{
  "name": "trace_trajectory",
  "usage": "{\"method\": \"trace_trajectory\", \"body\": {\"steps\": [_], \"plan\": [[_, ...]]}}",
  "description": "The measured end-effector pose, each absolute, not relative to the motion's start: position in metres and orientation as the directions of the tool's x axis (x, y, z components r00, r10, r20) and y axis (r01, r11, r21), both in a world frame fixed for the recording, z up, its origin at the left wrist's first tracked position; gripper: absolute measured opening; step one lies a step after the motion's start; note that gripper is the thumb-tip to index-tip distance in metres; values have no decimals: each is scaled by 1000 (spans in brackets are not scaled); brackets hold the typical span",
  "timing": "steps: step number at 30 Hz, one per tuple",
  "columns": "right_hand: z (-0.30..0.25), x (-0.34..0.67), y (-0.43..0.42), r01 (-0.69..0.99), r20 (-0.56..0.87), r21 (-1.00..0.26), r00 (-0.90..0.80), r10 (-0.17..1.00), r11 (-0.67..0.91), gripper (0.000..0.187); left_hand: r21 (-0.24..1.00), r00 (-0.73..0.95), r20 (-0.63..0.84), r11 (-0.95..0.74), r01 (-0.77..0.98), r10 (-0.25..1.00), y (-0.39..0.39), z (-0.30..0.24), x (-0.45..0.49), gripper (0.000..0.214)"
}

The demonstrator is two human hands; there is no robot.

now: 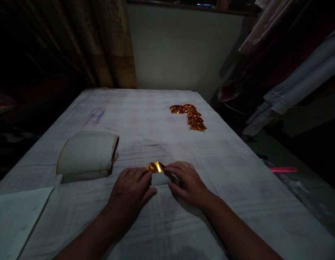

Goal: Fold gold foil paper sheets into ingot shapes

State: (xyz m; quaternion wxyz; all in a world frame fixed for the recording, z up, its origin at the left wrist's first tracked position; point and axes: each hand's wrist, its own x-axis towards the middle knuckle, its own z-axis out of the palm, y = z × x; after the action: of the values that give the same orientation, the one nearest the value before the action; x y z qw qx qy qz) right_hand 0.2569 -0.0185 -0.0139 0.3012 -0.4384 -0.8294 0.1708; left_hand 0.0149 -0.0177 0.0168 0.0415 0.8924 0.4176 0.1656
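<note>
A small piece of gold foil (155,167) with a white underside lies on the white cloth-covered table (145,115), partly folded. My left hand (131,193) pinches its left edge with curled fingers. My right hand (187,182) grips its right edge, fingers pressed onto the white part. Both hands rest on the table near its front middle.
A rolled white bundle with a gold edge (87,154) lies to the left. Several folded gold foil pieces (190,116) sit at the far right of the table. A white sheet (15,216) lies at the front left. Hanging clothes (292,72) and a pink object (283,169) are at the right.
</note>
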Motion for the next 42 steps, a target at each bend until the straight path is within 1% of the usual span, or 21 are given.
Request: {"method": "trace_trajectory", "body": {"steps": [5,9,12,16,19,22,25,28,32,38,40,42], "plan": [[-12,256,-20,582,323,-608,-441,838,540,57,218,579,292,-643,735,761,-15,15,12,12],[-13,255,-21,554,324,-634,-443,836,540,59,196,581,292,-642,741,760,-14,13,11,15],[-17,254,-20,558,362,-610,-436,824,563,49,190,592,304,-656,730,747,-13,13,12,14],[-22,254,-20,603,408,-521,-446,797,604,32,182,597,313,-664,725,738,-13,10,12,12],[-21,254,-20,619,423,-475,-463,779,626,25,166,598,332,-669,724,730,-14,6,12,16],[-18,253,-21,619,429,-456,-476,768,639,19,172,610,390,-705,688,690,-16,2,13,19],[-14,252,-22,614,431,-445,-490,757,651,16,202,639,441,-764,613,630,-18,0,17,21],[-13,251,-22,602,435,-443,-504,746,664,15,257,650,447,-784,565,615,-20,1,21,20],[-17,252,-21,605,431,-448,-498,752,658,13,341,646,414,-768,542,641,-22,2,23,18],[-19,254,-19,589,415,-524,-455,788,615,8,429,646,322,-715,552,692,-26,6,22,15],[-18,254,-18,587,404,-545,-441,801,599,7,439,649,287,-699,565,705,-27,6,22,15],[-17,254,-17,585,388,-570,-428,816,577,7,423,659,281,-707,567,697,-28,5,23,14]]}}
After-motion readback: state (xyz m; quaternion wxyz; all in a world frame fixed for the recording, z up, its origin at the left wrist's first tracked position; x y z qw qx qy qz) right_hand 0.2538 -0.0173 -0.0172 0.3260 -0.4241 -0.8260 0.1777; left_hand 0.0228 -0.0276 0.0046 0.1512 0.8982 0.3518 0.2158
